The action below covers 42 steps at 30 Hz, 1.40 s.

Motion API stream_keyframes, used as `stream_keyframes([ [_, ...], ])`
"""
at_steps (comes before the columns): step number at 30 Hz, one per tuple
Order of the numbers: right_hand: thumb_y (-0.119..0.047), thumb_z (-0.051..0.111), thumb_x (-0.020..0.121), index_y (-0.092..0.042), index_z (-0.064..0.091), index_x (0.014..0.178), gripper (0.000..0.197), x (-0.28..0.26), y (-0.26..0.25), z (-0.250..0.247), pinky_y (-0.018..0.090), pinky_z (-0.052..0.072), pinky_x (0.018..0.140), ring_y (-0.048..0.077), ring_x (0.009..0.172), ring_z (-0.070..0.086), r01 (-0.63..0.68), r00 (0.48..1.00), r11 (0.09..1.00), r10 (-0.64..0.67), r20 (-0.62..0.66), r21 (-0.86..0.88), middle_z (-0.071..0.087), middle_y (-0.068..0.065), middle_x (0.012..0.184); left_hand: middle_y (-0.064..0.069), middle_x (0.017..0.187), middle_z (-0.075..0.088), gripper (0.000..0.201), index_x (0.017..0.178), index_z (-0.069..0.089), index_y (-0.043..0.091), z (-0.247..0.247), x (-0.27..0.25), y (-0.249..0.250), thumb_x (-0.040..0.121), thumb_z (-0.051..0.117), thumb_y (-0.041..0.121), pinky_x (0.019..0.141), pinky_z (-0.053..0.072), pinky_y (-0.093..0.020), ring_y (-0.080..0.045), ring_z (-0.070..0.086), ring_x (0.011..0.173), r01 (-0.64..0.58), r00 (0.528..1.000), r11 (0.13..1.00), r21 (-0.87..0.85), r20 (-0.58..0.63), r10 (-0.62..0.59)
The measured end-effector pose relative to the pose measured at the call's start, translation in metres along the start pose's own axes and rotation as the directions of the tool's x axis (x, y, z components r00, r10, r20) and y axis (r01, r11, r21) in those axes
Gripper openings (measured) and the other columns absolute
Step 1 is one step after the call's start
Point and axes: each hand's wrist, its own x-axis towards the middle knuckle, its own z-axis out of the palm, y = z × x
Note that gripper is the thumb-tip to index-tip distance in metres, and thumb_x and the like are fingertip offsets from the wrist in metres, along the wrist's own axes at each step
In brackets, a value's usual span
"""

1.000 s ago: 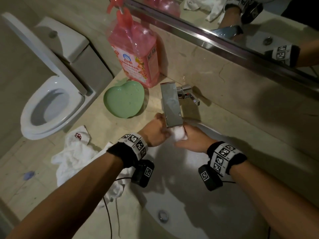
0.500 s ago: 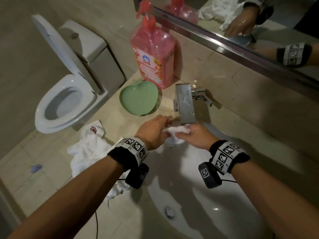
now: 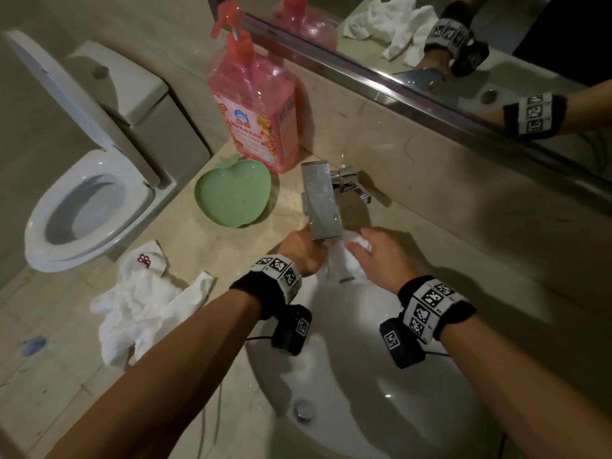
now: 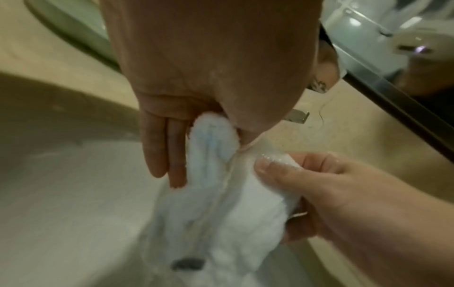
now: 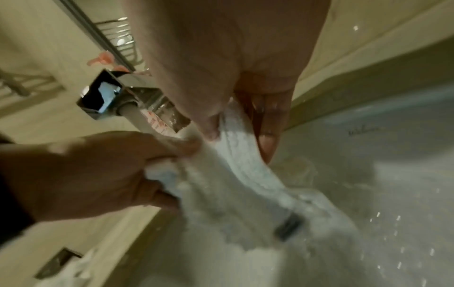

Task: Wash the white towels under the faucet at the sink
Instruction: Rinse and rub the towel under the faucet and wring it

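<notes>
A wet white towel [image 3: 344,263] hangs under the square chrome faucet [image 3: 319,200] over the white sink [image 3: 414,392]. My left hand [image 3: 303,251] grips its left part; the left wrist view shows the towel [image 4: 216,203] pinched between thumb and fingers [image 4: 157,147]. My right hand [image 3: 381,256] pinches the towel's right part, seen as the towel [image 5: 245,170] held between thumb and fingers [image 5: 267,124]. Water runs from the faucet [image 5: 115,97] onto the cloth. A dark label sits on the towel's lower part.
More white towels [image 3: 142,303] lie crumpled on the beige counter, left of the sink. A green apple-shaped dish [image 3: 231,193] and a pink pump bottle [image 3: 255,104] stand behind the faucet's left. A toilet [image 3: 86,200] is at far left. A mirror [image 3: 463,44] runs along the back wall.
The bunched towel between my hands has been stretched out and now hangs lower into the sink. My hands have drawn slightly apart under the faucet.
</notes>
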Motion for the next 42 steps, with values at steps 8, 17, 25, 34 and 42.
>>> stream_keyframes([
  [8, -0.025, 0.09, 0.071, -0.031, 0.049, 0.123, 0.067, 0.001, -0.014, 0.024, 0.035, 0.054, 0.092, 0.016, 0.108, 0.064, -0.021, 0.996, 0.966, -0.001, 0.085, 0.258, 0.067, -0.003, 0.117, 0.001, 0.089, 0.074, 0.021, 0.093, 0.072, 0.028, 0.005, -0.012, 0.0, 0.078, 0.061, 0.038, 0.07, 0.055, -0.03, -0.014, 0.067, 0.077, 0.013, 0.991, 0.868, -0.496, 0.123, 0.055],
  [17, 0.001, 0.057, 0.091, -0.036, 0.062, 0.123, 0.049, 0.012, -0.021, 0.015, 0.041, 0.06, 0.09, 0.019, 0.113, 0.068, -0.118, 0.985, 0.82, 0.026, 0.17, 0.56, 0.071, 0.001, 0.123, -0.002, 0.134, 0.048, 0.09, 0.144, 0.032, 0.015, 0.001, -0.011, -0.039, 0.071, 0.083, 0.033, 0.104, 0.04, -0.027, -0.016, 0.049, 0.121, -0.21, 0.977, 0.963, -0.172, 0.008, 0.214],
  [25, 0.021, 0.055, 0.085, -0.01, 0.054, 0.133, 0.058, 0.009, -0.009, -0.011, 0.034, 0.057, 0.09, 0.019, 0.111, 0.06, -0.186, 0.954, 0.835, 0.026, 0.299, 0.519, 0.061, 0.006, 0.12, 0.024, 0.079, 0.061, 0.039, 0.107, 0.065, 0.027, 0.008, 0.001, -0.024, 0.073, 0.084, 0.022, 0.059, 0.034, 0.008, 0.017, 0.057, 0.066, -0.215, 0.974, 0.945, -0.245, 0.015, 0.226],
  [34, -0.013, 0.093, 0.068, -0.022, 0.047, 0.13, 0.078, 0.006, -0.003, 0.003, 0.036, 0.063, 0.072, 0.018, 0.105, 0.064, -0.379, 0.834, 0.86, 0.158, 0.528, 0.342, 0.059, -0.006, 0.121, -0.004, 0.118, 0.067, 0.029, 0.116, 0.065, 0.026, 0.01, -0.004, -0.013, 0.088, 0.06, 0.035, 0.09, 0.052, -0.033, -0.026, 0.064, 0.106, -0.268, 0.95, 0.876, 0.401, -0.04, 0.309],
  [42, -0.037, 0.089, 0.063, -0.029, 0.063, 0.087, 0.036, 0.019, -0.017, 0.015, 0.022, 0.043, 0.058, 0.007, 0.077, 0.062, 0.052, 0.929, 0.984, 0.014, 0.369, -0.169, 0.065, -0.01, 0.087, -0.005, 0.109, 0.069, 0.024, 0.103, 0.065, 0.016, 0.005, 0.004, -0.001, 0.084, 0.07, 0.03, 0.084, 0.056, -0.036, -0.024, 0.066, 0.096, -0.074, 0.997, 0.962, 0.264, 0.029, 0.069],
])
